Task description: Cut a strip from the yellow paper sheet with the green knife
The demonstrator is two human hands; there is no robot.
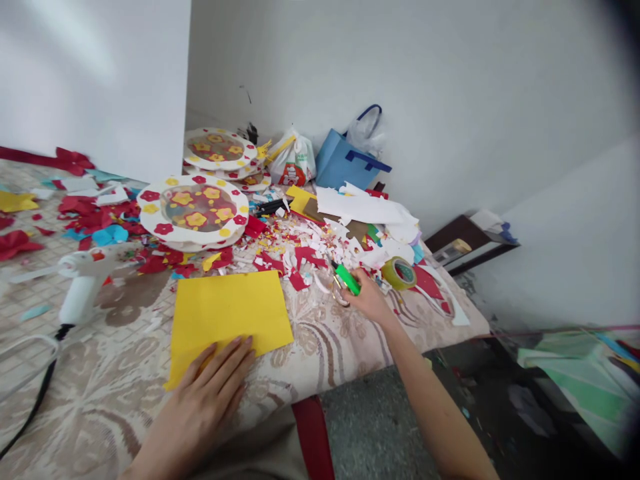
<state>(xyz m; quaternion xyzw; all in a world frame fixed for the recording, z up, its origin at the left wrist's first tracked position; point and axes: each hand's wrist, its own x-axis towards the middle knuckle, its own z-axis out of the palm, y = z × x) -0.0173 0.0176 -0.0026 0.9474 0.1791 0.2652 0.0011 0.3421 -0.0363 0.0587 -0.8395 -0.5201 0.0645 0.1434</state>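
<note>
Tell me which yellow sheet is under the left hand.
The large front yellow sheet, with the left hand resting on it; the other yellow sheet lies farther back, near the blue bag.

Matt paper meets glossy plastic on a cloth-covered counter (pixel 305 373).
The yellow sheet (pixel 235 303) looks like smooth, matt paper, and the green tool (pixel 349 279) appears to be bright, hard plastic. The glue gun (pixel 80 297) has a smooth white plastic body; the tape roll (pixel 389 274) looks glossy. Thin, crinkled plastic forms the white carrier bag (pixel 300 155), dull paper makes up the red scraps (pixel 305 257), and the white panel (pixel 95 100) carries a soft sheen.
</note>
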